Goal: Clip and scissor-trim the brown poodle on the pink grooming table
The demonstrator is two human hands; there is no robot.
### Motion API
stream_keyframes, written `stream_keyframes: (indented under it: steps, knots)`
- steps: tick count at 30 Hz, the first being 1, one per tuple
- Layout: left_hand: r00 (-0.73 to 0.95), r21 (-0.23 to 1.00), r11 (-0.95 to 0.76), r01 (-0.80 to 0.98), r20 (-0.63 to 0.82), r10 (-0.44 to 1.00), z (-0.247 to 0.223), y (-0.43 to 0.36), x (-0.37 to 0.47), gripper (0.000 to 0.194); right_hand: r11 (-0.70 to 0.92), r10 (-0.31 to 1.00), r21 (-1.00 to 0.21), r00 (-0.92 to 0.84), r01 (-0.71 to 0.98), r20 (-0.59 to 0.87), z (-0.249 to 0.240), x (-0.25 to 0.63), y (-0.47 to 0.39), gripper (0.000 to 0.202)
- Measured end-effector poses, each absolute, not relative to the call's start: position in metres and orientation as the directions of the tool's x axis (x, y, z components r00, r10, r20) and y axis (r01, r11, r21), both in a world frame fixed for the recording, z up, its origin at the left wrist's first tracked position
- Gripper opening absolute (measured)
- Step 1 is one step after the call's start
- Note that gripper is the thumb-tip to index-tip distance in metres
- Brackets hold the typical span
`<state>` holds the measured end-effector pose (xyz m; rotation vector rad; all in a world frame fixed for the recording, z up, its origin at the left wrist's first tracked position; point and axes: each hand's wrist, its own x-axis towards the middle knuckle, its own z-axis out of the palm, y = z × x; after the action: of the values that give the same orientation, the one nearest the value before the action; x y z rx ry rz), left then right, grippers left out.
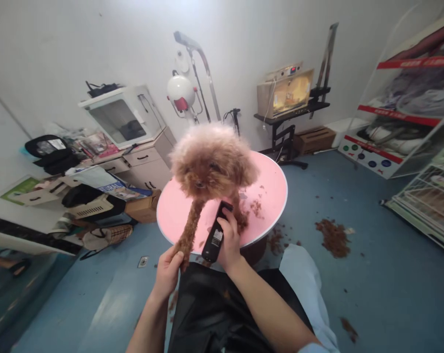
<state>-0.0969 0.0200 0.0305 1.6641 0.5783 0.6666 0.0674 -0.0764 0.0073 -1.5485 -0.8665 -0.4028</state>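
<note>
Brown curly-coated dog (214, 164) on round pink tabletop (275, 181), just beyond both grips. Left hand (168, 270) pinches its outstretched forepaw (185, 243), likely for steadiness; right hand (230, 239) wraps black oblong clipper (213, 240).

Pink Above, Blue Below

From where I stand, the round table (275, 184) is plain pink with a white edge. On it, the dog (210, 169) has reddish-brown curls, paler at the top of the head. The clipper (211, 246) there is black, with a pale printed label (216, 237). At the near side of the table there is black cloth (205, 309) and light blue cloth (301, 272). The floor (376, 274) below the table is blue, spotted with brown hair (333, 238). Left of the table, one bag (119, 234) carries a beige checked pattern. Behind the table, the dome-shaped device (181, 89) is white with red parts. Right of the table, the rack (398, 114) has red strips bearing pale letters.
</note>
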Motion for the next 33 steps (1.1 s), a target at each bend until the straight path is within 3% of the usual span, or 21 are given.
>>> stream_keyframes:
  steps: [7,13,23,26,30,33]
  knots:
    - [0.744,0.975,-0.219,0.036,0.120,0.658,0.035,0.028,-0.106,0.034,-0.135,0.400,-0.780,0.754,0.610,0.520,0.021,0.062,-0.059,0.053]
    - [0.756,0.956,-0.284,0.080,0.127,0.643,0.045,0.032,-0.115,0.034,-0.067,0.328,-0.727,0.704,0.683,0.631,0.025,0.043,-0.045,0.055]
    - [0.720,0.957,-0.265,0.115,0.104,0.686,0.048,0.038,-0.117,0.036,-0.195,0.315,-0.861,0.861,0.470,0.399,0.029,0.064,-0.031,0.054]
    - [0.712,0.966,-0.235,0.110,0.088,0.697,0.046,0.040,-0.117,0.033,-0.264,0.371,-0.846,0.858,0.463,0.354,0.028,0.061,-0.042,0.051]
    - [0.695,0.968,-0.233,0.097,0.102,0.712,0.043,0.041,-0.118,0.031,-0.298,0.419,-0.773,0.804,0.560,0.422,0.033,0.061,-0.054,0.052]
    - [0.689,0.960,-0.261,0.102,0.121,0.714,0.040,0.044,-0.118,0.032,-0.371,0.447,-0.784,0.836,0.498,0.319,0.034,0.066,-0.058,0.053]
